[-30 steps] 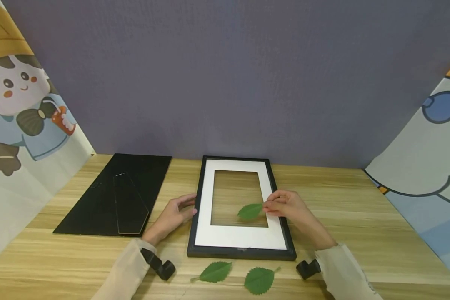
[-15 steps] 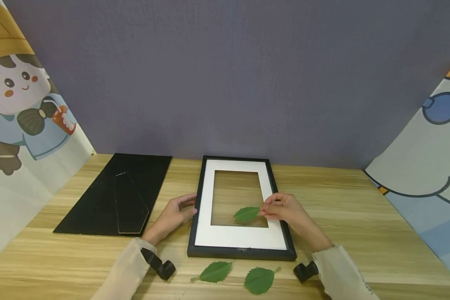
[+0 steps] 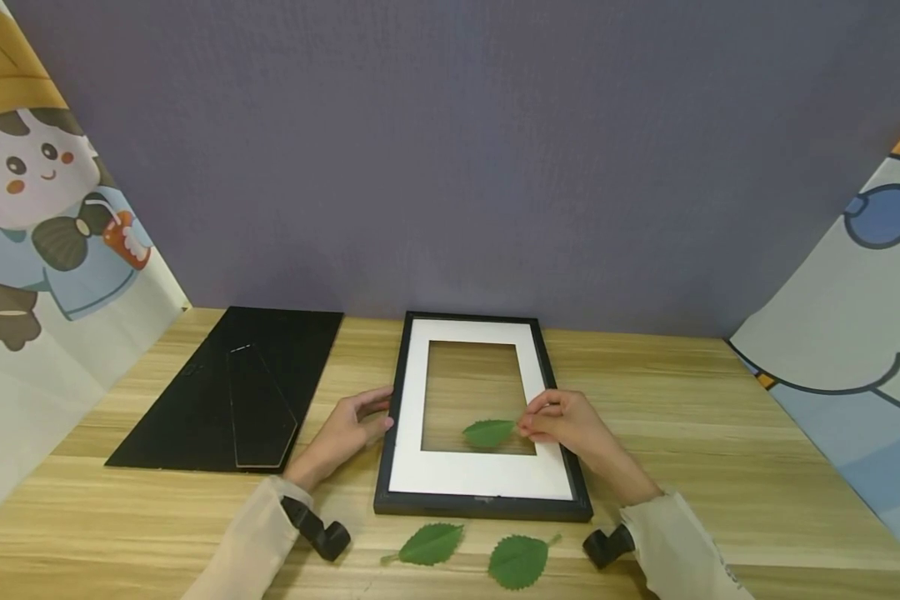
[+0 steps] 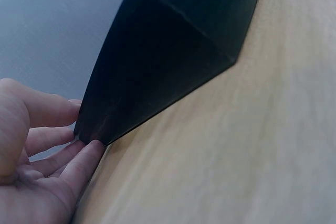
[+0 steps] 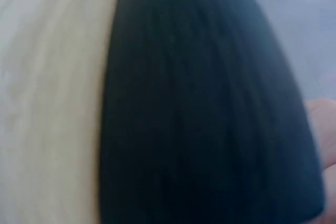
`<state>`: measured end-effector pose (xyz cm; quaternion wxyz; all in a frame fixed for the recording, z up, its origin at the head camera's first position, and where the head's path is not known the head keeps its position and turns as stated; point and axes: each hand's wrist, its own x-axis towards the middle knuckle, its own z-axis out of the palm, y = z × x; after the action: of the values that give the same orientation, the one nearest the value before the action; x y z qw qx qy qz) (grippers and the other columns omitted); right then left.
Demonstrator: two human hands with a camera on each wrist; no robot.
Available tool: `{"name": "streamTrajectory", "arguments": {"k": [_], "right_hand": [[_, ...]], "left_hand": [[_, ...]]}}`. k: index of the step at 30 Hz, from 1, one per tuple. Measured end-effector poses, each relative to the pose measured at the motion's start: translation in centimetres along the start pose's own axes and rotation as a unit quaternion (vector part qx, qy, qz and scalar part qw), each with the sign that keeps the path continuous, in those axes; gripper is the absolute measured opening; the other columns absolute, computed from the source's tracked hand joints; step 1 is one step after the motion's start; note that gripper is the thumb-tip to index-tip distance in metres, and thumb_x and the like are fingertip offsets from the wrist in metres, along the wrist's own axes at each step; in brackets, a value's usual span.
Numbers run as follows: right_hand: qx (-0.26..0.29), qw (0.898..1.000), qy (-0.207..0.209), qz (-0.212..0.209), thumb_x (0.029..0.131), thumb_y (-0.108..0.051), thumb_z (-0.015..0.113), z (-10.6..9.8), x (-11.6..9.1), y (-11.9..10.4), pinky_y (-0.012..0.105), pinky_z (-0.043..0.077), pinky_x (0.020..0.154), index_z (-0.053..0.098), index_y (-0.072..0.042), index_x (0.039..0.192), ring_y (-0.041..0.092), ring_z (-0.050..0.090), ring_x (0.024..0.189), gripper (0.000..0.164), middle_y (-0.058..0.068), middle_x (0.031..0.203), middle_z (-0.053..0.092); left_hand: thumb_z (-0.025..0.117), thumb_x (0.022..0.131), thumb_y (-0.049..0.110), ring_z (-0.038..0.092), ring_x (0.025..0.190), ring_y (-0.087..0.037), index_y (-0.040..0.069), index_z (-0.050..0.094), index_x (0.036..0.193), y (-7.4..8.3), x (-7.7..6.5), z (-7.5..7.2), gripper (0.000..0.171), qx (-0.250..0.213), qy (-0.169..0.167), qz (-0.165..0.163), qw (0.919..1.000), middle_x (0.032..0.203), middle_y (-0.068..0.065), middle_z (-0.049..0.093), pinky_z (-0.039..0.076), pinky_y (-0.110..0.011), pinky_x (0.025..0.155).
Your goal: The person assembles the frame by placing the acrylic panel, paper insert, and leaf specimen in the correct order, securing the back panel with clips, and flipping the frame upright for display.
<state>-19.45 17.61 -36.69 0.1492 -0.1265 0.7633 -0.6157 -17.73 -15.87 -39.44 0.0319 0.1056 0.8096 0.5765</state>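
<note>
A black picture frame (image 3: 483,506) with a white mat (image 3: 480,473) around a rectangular opening lies flat on the wooden table. Over the lower right of that opening, my right hand (image 3: 570,425) pinches one end of a green leaf (image 3: 487,432) between thumb and fingers. The leaf's tip points left; whether it touches the surface beneath, I cannot tell. My left hand (image 3: 348,433) rests its fingertips against the frame's left side, and the left wrist view shows those fingers (image 4: 84,166) touching the dark edge. In the right wrist view the frame side hides most of the hand.
Two more serrated green leaves, a left one (image 3: 431,544) and a right one (image 3: 520,561), lie in front of the frame. A black backing board (image 3: 210,400) with a folded stand lies to the left. A grey wall (image 3: 480,167) rises behind the table.
My right hand has shifted slightly left and toward me with the leaf, which now lies lower in the mat's opening. The left hand and frame have stayed put.
</note>
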Motion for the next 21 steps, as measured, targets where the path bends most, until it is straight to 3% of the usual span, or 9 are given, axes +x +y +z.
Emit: {"name": "streamTrajectory", "arguments": {"k": [12, 21], "right_hand": [[-0.078, 0.997, 0.019, -0.007, 0.086, -0.004, 0.067, 0.53, 0.11, -0.24, 0.027, 0.057, 0.07, 0.06, 0.014, 0.098, 0.011, 0.067, 0.074, 0.023, 0.013, 0.084, 0.071], [-0.152, 0.988, 0.034, -0.02, 0.084, -0.006, 0.069, -0.12, -0.15, -0.72, 0.025, 0.052, 0.073, 0.065, 0.007, 0.099, 0.013, 0.063, 0.083, 0.021, 0.018, 0.096, 0.07]], "left_hand": [[0.06, 0.09, 0.002, 0.048, 0.126, -0.04, -0.01, 0.042, 0.137, 0.04, -0.05, -0.07, 0.052, 0.0, 0.001, -0.003, 1.0, 0.137, -0.028, 0.048, 0.048, -0.038, 0.099], [0.06, 0.089, 0.003, 0.049, 0.125, -0.039, -0.009, 0.044, 0.137, -0.13, 0.05, 0.03, 0.051, 0.009, 0.005, -0.004, 0.9999, 0.135, -0.027, 0.05, 0.048, -0.035, 0.098]]}}
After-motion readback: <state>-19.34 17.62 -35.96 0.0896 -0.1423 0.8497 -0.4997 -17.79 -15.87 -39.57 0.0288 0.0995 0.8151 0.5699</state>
